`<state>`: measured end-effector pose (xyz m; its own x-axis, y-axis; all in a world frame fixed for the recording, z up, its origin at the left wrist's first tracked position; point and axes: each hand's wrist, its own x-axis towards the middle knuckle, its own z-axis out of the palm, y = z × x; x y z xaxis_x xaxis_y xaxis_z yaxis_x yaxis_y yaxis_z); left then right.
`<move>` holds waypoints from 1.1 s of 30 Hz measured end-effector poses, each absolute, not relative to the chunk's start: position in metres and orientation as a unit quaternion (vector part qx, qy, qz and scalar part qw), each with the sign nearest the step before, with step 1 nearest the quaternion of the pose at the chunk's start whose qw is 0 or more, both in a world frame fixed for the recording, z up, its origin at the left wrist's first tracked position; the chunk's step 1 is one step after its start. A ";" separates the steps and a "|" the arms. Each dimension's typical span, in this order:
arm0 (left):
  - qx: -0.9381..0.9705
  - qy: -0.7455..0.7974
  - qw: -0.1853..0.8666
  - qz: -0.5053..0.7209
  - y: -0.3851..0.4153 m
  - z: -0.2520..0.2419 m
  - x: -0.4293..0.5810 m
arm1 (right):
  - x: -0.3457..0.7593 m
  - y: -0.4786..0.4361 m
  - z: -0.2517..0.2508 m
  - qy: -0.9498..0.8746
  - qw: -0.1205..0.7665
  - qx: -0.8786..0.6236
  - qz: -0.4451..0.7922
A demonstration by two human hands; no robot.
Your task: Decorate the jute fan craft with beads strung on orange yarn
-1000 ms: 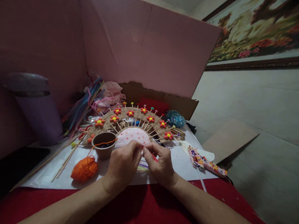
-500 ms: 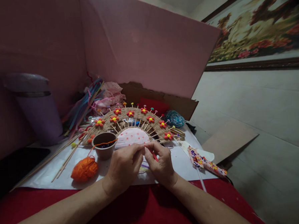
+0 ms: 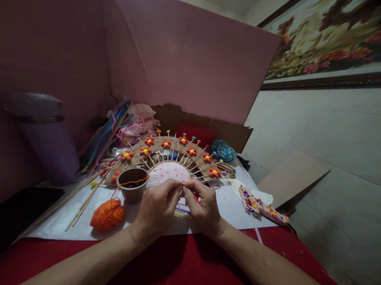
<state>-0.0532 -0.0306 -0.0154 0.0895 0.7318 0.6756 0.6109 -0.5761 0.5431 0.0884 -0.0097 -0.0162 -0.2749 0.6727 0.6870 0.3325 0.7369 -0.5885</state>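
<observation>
Fingertip to fingertip, my left hand [image 3: 157, 206] and my right hand [image 3: 204, 207] are closed in a pinch in front of the woven fan-shaped piece. A tiny bit of red shows where the fingertips meet; most of it is hidden. Another small red piece [image 3: 197, 199] peeks out between the right thumb and fingers; its kind I cannot make out. Behind the hands stands the twine-wrapped arch [image 3: 196, 161], dotted with red and orange flowers with yellow centres. Its dotted white half-round centre [image 3: 169, 172] carries sticks fanning outward.
At the left are a brown cup [image 3: 134, 192] with dark contents, an orange yarn ball [image 3: 107, 215], thin sticks [image 3: 85, 205] and a purple tumbler [image 3: 50, 145]. A flower-patterned glue gun [image 3: 264, 209] lies right. Blue yarn [image 3: 222, 150] sits behind. White paper [image 3: 235, 214] covers the red cloth.
Both hands have shifted very slightly up and left, still pinched together. Everything else stays where it was.
</observation>
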 end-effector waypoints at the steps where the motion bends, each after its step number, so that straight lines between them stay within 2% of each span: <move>1: 0.736 0.460 0.055 0.494 -0.031 -0.016 -0.053 | 0.088 -0.010 -0.016 -0.781 0.509 -0.322 0.169; 10: 0.734 0.472 0.011 0.489 -0.031 -0.016 -0.053 | 0.088 -0.009 -0.017 -0.786 0.510 -0.315 0.153; 23: 0.714 0.486 0.063 0.499 -0.030 -0.015 -0.053 | 0.087 -0.011 -0.015 -0.773 0.518 -0.345 0.127; 33: 0.707 0.501 0.040 0.498 -0.031 -0.017 -0.052 | 0.087 -0.011 -0.015 -0.773 0.519 -0.343 0.125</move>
